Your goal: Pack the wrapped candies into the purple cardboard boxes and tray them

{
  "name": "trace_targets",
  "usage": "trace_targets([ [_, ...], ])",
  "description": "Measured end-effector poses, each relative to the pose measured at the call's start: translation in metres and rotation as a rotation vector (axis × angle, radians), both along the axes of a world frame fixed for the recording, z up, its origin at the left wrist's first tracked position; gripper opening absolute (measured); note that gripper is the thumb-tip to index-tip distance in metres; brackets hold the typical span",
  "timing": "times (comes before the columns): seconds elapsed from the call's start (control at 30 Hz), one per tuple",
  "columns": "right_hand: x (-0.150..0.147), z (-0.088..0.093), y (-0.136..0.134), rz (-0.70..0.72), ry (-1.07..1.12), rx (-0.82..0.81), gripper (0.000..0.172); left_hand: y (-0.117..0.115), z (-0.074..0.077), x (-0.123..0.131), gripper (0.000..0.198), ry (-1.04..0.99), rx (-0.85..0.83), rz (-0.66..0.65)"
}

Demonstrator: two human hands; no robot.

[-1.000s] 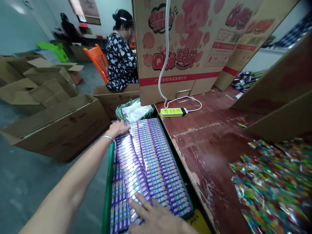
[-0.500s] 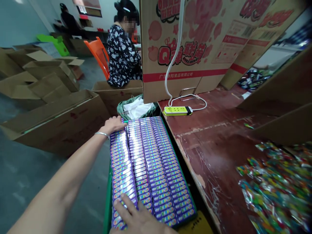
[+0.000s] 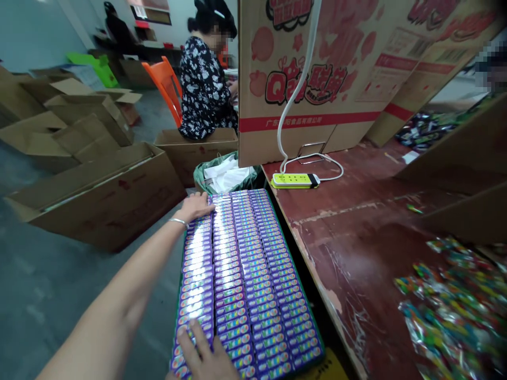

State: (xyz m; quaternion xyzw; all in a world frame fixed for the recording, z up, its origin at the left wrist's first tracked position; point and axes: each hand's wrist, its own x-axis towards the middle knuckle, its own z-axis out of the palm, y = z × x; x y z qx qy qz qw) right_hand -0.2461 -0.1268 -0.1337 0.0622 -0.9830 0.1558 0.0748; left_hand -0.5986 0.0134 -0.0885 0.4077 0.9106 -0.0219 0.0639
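Long rows of small purple packs point(image 3: 245, 253) fill a green tray point(image 3: 321, 345), lying flat side by side. At the far end of the leftmost row rests my left hand point(image 3: 197, 206), a silver bangle on its wrist, its fingers over the row's end and the tray's corner. Near the close end of that same row, my right hand point(image 3: 206, 351) lies with fingers spread on top of the packs. The lower part of this hand is cut off by the frame's bottom edge.
Right of the tray is a red table point(image 3: 309, 211) with a power strip point(image 3: 295, 181), wrapped candies point(image 3: 455, 311) and a tall carton point(image 3: 309, 126). Beyond the tray stands a green bag point(image 3: 225, 174). Open cartons point(image 3: 99, 200) stand at left. A person point(image 3: 206, 84) sits behind.
The leftmost row, bowed and raised before, now lies straight and level with the others. Both hands stay at its two ends. The view has shifted slightly.
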Motion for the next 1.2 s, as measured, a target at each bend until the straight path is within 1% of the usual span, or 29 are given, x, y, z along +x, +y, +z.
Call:
trace_targets([
  [0.13, -0.001, -0.026, -0.017, -0.167, 0.169, 0.057, 0.026, -0.005, -0.014, 0.007, 0.036, 0.036, 0.088, 0.020],
  [0.2, -0.001, -0.035, -0.023, -0.211, 0.211, 0.064, 0.026, -0.007, -0.019, 0.009, 0.035, 0.051, 0.126, 0.036],
  [0.27, -0.002, -0.039, -0.025, -0.216, 0.197, 0.060, 0.027, -0.007, -0.023, 0.010, 0.034, 0.059, 0.153, 0.052],
  [0.43, -0.001, -0.039, -0.020, -0.140, 0.115, 0.058, 0.027, -0.007, -0.029, 0.014, 0.034, 0.079, 0.222, 0.105],
  [0.57, 0.002, -0.042, -0.021, -0.183, 0.167, 0.058, 0.027, -0.008, -0.032, 0.017, 0.039, 0.078, 0.293, 0.149],
  [0.73, 0.003, -0.050, -0.026, -0.200, 0.111, 0.061, 0.034, -0.003, -0.038, 0.013, 0.048, -0.005, 0.377, 0.205],
  [0.8, 0.002, -0.047, -0.024, -0.175, 0.078, 0.061, 0.032, 0.001, -0.038, 0.010, 0.048, -0.052, 0.422, 0.219],
  [0.9, 0.003, -0.032, -0.014, -0.102, 0.031, 0.048, 0.028, 0.001, -0.033, 0.005, 0.048, -0.131, 0.505, 0.236],
  [0.97, 0.004, -0.020, -0.005, -0.052, 0.000, 0.026, 0.029, -0.010, -0.027, 0.005, 0.051, -0.188, 0.566, 0.240],
  [1.03, 0.006, -0.008, 0.002, -0.011, -0.041, 0.004, 0.029, -0.034, -0.026, 0.014, 0.055, -0.251, 0.623, 0.231],
  [1.1, 0.008, 0.000, 0.006, 0.017, -0.107, -0.012, 0.032, -0.070, -0.032, 0.033, 0.059, -0.325, 0.662, 0.223],
  [1.2, 0.010, 0.008, 0.008, 0.062, -0.201, -0.053, 0.053, -0.134, -0.051, 0.080, 0.071, -0.438, 0.669, 0.288],
])
